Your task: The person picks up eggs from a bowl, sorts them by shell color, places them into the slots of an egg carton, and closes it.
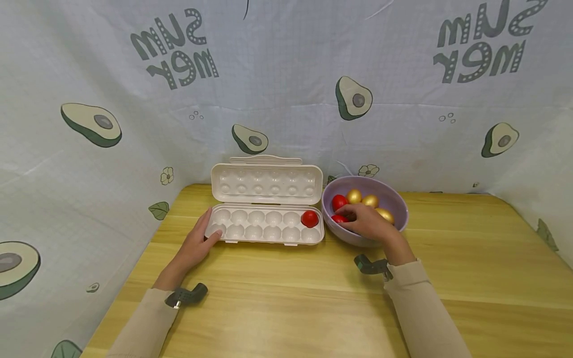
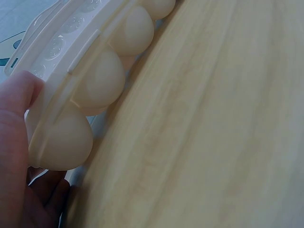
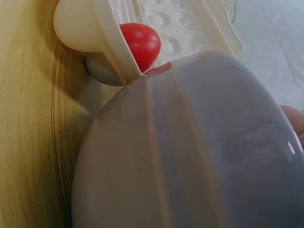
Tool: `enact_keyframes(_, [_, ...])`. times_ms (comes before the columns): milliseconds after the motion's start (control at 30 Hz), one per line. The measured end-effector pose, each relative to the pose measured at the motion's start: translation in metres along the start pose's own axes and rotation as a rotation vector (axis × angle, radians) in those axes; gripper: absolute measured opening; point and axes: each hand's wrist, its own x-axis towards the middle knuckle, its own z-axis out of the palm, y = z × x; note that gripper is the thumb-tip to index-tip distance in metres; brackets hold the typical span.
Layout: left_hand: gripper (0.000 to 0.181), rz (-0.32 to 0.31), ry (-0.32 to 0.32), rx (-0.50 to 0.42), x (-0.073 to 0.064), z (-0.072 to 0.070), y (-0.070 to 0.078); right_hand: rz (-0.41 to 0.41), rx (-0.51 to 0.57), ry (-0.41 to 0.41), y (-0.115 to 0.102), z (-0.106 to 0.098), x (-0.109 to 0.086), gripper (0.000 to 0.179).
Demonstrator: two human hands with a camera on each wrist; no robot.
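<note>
A white plastic egg carton (image 1: 250, 243) lies with its lid raised at the back. My left hand (image 1: 195, 247) grips its left end, the thumb over the rim and fingers at the outer side and underneath, as the left wrist view shows. One red egg (image 1: 310, 219) sits in the back row's rightmost cup. Right of the carton stands a lilac bowl (image 1: 400, 206) holding red and golden eggs. My right hand (image 1: 368, 222) reaches over the bowl's near side and pinches a red egg (image 1: 338, 219) between thumb and fingers. The bowl's wall hides most of this hand in the right wrist view.
Another red egg (image 1: 339, 202) and several golden eggs (image 1: 354, 196) lie in the bowl. The wooden table (image 1: 286, 298) meets a hanging avocado-print sheet (image 1: 286, 99) at the back and left. Bowl and carton nearly touch.
</note>
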Motion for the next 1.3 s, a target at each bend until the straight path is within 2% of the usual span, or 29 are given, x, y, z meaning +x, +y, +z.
enact_keyframes(367, [0.074,-0.004,-0.001,0.009,0.0003,0.0001,-0.0004,0.039,0.012,0.006,-0.0007,0.0002,-0.0003,0.026])
enact_keyframes(633, [0.074,-0.005,0.003,0.008,-0.0001,0.0004,0.0009,0.036,0.024,0.056,0.0012,0.002,0.0001,0.024])
enact_keyframes(1300, [0.074,-0.001,0.001,0.001,0.0003,0.0,0.0008,0.034,0.086,0.093,0.0006,0.0009,-0.0015,0.029])
